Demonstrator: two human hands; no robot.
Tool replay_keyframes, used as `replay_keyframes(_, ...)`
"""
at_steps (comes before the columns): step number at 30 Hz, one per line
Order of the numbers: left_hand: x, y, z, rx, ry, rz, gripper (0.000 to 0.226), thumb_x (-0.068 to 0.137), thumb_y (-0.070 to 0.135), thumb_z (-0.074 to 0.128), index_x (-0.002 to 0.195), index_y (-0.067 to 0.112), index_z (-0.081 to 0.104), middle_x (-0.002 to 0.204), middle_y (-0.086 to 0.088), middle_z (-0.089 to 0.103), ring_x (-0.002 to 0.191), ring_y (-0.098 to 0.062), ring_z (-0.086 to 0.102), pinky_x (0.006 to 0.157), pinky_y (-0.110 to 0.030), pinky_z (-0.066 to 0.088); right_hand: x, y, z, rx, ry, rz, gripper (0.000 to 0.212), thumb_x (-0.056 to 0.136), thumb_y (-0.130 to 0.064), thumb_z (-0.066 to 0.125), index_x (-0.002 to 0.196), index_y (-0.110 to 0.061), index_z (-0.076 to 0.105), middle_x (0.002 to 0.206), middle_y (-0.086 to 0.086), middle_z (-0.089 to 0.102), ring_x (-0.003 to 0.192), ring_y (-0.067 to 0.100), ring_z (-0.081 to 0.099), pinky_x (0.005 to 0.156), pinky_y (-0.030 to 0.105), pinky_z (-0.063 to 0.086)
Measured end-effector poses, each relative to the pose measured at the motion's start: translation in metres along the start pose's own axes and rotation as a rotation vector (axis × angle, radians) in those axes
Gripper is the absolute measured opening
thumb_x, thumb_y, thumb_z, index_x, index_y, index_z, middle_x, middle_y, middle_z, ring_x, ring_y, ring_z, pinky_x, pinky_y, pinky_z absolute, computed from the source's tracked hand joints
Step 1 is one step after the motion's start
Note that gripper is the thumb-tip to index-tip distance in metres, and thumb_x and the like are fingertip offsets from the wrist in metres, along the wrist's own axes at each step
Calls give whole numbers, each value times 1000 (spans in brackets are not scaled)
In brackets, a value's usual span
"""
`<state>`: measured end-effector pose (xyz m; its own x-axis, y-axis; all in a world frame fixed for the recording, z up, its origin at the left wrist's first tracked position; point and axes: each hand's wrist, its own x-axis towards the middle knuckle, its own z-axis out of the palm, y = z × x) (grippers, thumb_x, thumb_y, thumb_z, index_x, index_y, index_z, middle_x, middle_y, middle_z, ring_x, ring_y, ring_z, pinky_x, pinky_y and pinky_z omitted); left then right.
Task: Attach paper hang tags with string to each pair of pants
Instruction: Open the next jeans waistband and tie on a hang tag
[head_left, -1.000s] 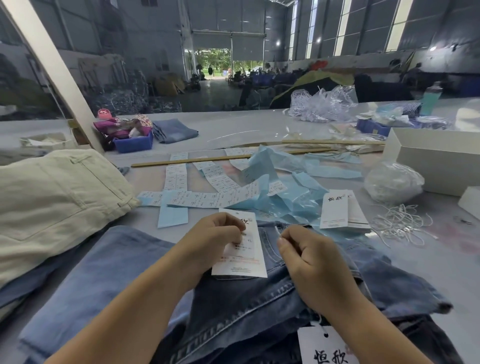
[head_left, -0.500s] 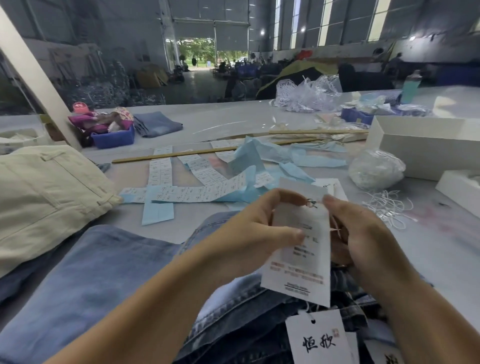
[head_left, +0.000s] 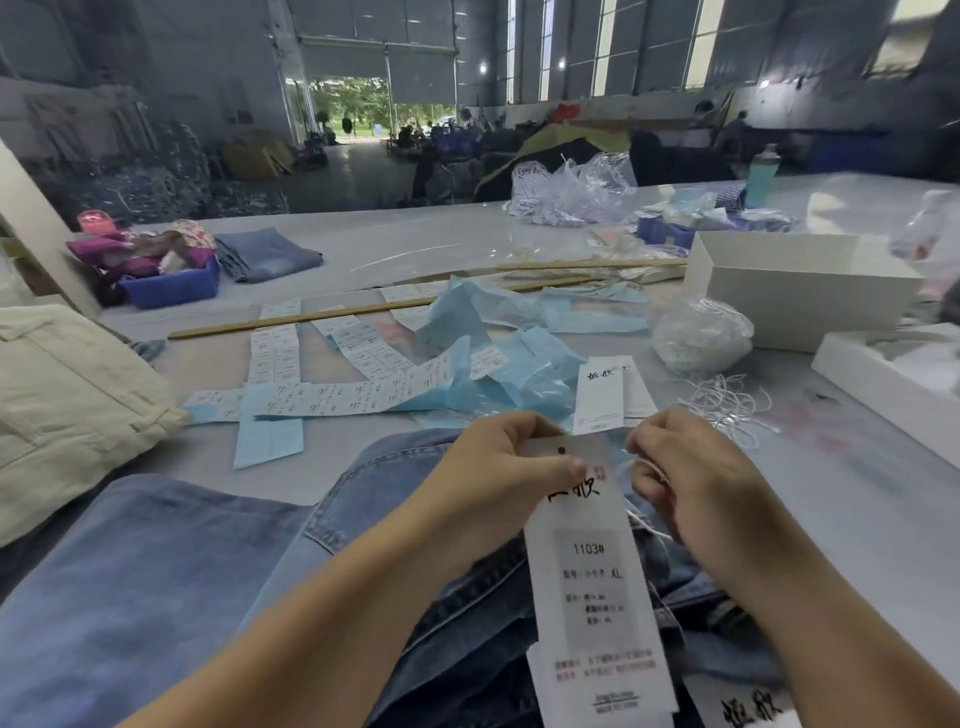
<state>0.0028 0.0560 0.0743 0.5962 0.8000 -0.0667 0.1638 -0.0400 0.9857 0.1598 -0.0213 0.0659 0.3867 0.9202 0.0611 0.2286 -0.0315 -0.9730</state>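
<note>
The left hand (head_left: 498, 467) is pinching the top of the hang tag (head_left: 592, 587) beside its punched hole. The right hand (head_left: 691, 483), at 3 o'clock of the tag, is pinching the white string (head_left: 647, 525). The tag is hanging over the dark jeans (head_left: 467, 613).

1. Two bare forearms reach in from the near edge of the table (head_left: 467, 244).
2. Left hand (head_left: 511, 467) and right hand (head_left: 696, 478): no sleeves, gloves, rings or watch visible.
</note>
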Motion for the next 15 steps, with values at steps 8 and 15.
replay_keyframes(8, 0, -6, 8, 126, -32, 57, 28, 68, 24, 63, 95, 16, 68, 94, -13, 73, 89, -35, 69, 85, -53, 54, -17, -13, -2, -171, 24, -363, 15, 86, -17, 68, 77, -29, 67, 66, -3, 69, 51, 7, 57, 49, 16, 46)
replay_keyframes(15, -1, -10, 10, 97, -50, 64, 30, 70, 26, 63, 99, 32, 65, 85, -6, 71, 76, -21, 64, 81, -46, 54, -19, -5, -5, 98, -43, -279, 21, 87, -2, 65, 83, -22, 66, 67, 14, 70, 37, 2, 42, 40, 9, 33)
